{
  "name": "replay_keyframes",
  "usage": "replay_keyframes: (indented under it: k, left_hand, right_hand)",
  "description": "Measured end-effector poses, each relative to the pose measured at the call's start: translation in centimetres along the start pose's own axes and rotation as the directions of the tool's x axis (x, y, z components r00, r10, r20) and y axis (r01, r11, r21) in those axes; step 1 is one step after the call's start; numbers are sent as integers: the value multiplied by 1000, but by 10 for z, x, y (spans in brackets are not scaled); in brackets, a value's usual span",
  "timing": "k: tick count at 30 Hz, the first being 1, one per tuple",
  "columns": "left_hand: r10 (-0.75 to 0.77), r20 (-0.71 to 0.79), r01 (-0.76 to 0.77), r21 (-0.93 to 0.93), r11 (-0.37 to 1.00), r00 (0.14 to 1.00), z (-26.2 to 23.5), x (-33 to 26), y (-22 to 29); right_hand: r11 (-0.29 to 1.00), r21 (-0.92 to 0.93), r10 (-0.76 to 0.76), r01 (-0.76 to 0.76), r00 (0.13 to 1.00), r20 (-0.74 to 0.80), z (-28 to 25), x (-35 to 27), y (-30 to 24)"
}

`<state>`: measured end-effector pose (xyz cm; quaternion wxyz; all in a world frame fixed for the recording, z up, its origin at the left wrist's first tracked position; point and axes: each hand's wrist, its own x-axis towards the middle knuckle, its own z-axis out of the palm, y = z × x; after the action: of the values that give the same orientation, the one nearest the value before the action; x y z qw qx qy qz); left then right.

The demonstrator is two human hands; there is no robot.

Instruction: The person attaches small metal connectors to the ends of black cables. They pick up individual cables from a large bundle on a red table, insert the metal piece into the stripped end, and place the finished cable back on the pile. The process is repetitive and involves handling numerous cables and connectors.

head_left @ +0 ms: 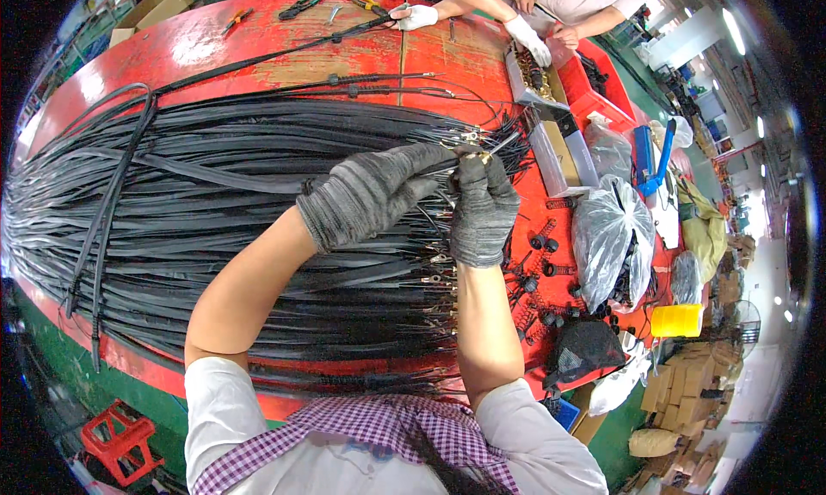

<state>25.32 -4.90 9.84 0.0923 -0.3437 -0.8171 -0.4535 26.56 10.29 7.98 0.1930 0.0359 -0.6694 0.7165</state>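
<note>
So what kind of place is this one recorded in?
Most likely a factory assembly floor. A red workbench is covered with a big bundle of black cables, with small black fittings scattered beside it. Both gloved hands, left hand and right hand, work on one cable end, and stacked cartons sit nearby.

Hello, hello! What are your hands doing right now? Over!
Left hand and right hand, both gloved, pinching one cable end. Big bundle of black cables underneath. Small black parts scattered beside.

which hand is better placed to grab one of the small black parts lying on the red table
Right. The right hand is nearer the small black parts; the left hand lies over the cable bundle, farther away.
</note>
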Motion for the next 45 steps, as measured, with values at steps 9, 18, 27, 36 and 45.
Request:
replay_keyframes:
  k: [9,18,27,36,45]
  left_hand:
    - [-137,236,106,140,984,962,-16,1,-31]
    - [-26,205,-4,142,990,978,-19,12,-44]
    - [-67,87,32,355,934,994,-1,56,-100]
    - [-250,-27,211,631,747,968,5,154,-175]
    - [-562,-3,371,754,542,827,64,165,-275]
  right_hand:
    - [993,67,96,-94,995,-19,1,16,12]
    - [150,-551,-345,821,565,749,-31,58,51]
    - [468,-686,-46,558,790,611,-61,108,24]
    - [-195,-764,40,616,783,621,-73,243,75]
    - [-133,-869,134,476,878,460,-65,268,173]
